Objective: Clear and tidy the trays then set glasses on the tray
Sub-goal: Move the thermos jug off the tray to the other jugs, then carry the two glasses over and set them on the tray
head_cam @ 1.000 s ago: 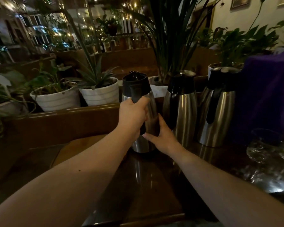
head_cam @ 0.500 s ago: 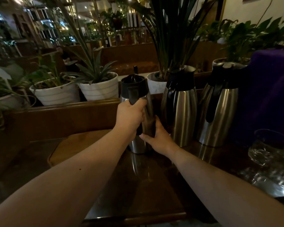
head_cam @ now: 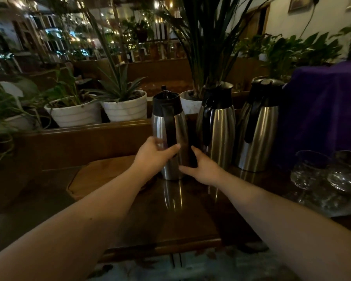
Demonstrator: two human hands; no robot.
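My left hand (head_cam: 153, 158) curls loosely round the steel carafe (head_cam: 179, 126), right hand (head_cam: 204, 169) flat against it, steadying it beside the other carafes (head_cam: 221, 128).

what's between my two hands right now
the leftmost steel jug: its lower body stands between the left hand and the right hand, both touching it, as the head view shows

Silver flasks (head_cam: 221, 126) with black tops, white ribbed pots (head_cam: 124, 109), seemingly purple cloth (head_cam: 322, 110)

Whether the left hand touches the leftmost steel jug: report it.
Touching. Head view: left hand wraps the leftmost steel jug, thumb across its black handle.
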